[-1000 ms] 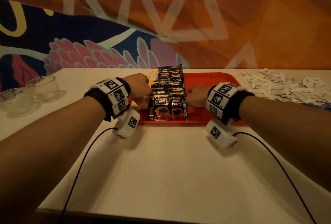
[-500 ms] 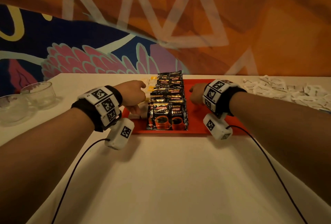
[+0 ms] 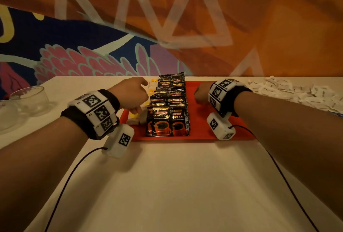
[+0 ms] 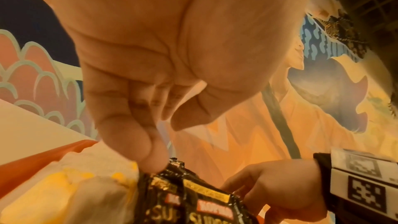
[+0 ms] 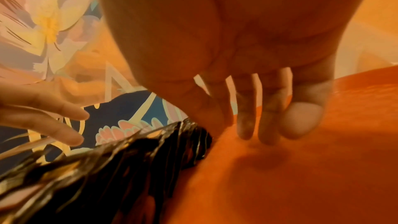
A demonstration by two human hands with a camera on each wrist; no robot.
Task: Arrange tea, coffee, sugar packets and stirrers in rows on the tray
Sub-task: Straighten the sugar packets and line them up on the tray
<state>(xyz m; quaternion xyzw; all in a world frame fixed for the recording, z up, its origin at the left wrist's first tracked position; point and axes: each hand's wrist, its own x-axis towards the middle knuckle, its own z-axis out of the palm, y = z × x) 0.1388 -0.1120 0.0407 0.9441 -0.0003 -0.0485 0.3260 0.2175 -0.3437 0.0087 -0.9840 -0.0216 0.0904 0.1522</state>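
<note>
Coffee packs [image 3: 169, 105] in two rows mid-frame on tray [image 3: 202, 131], tea [image 3: 134, 118] at their left. Left hand [image 3: 132, 93] and right hand [image 3: 201, 92] flank rows, fingers loosely curled, holding nothing: prob squaring edges. Sugar [image 3: 297, 90] far right, off tray on surface [image 3: 176, 185].

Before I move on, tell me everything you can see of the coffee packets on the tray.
The coffee packets are glossy black sachets with gold bands, printed with red cups and "Kopiko Supremo". They stand leaning and overlapped in two adjoining rows running front to back along the middle of the red tray. Yellow-and-white tea packets lie against their left side. The left hand hovers at that side, fingers curled; the right hand is at the rows' right side, fingertips down on the tray.
</note>
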